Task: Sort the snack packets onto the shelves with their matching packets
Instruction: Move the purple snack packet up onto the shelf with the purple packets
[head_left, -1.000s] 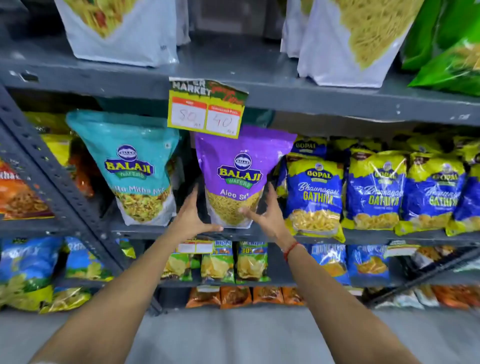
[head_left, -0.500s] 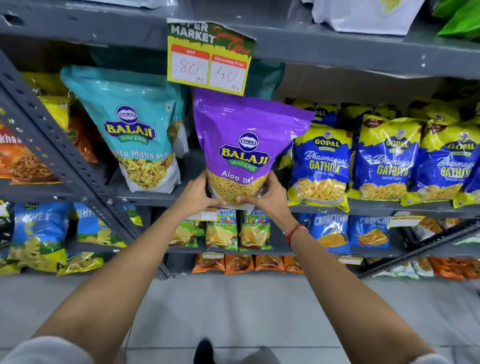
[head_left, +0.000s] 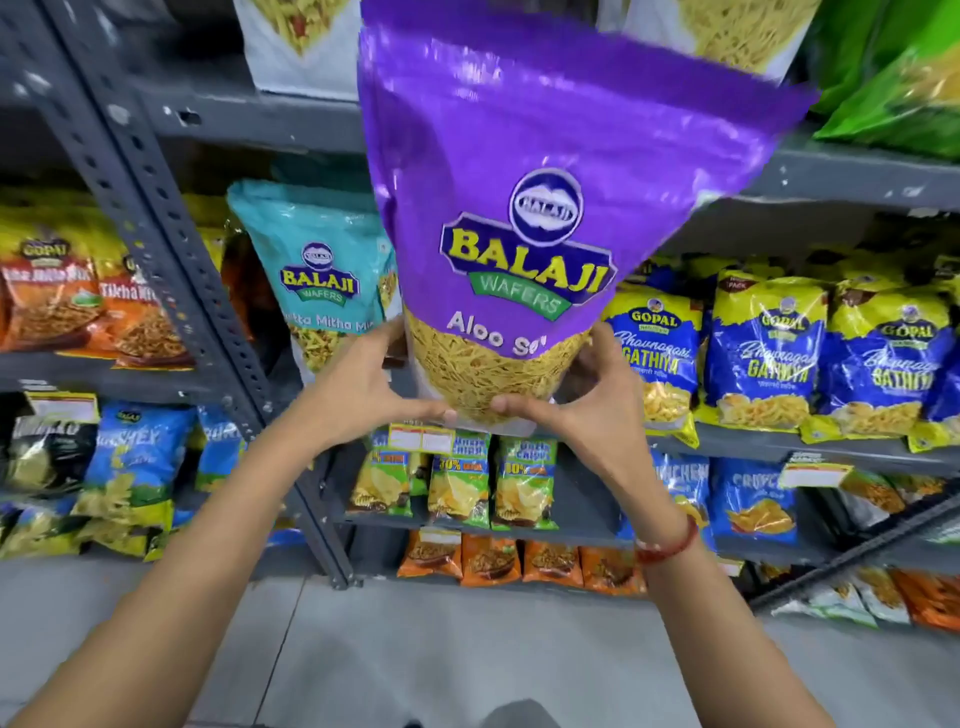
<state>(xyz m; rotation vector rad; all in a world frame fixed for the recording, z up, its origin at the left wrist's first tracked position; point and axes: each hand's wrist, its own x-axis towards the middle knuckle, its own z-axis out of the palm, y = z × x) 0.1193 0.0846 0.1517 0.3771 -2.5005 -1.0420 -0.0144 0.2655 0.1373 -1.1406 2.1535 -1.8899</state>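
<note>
Purple packet (head_left: 519, 171) reads "BALAJI WAFERS Aloo Sev".

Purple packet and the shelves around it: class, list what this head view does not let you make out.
- Purple packet: top cut off by the frame's upper edge; the name's last letters fade into glare.
- Teal packet: right side hidden behind the purple one.
- Price tag: print too blurred to read.
- Left hand, right hand: fingers mostly behind the packet.
</note>
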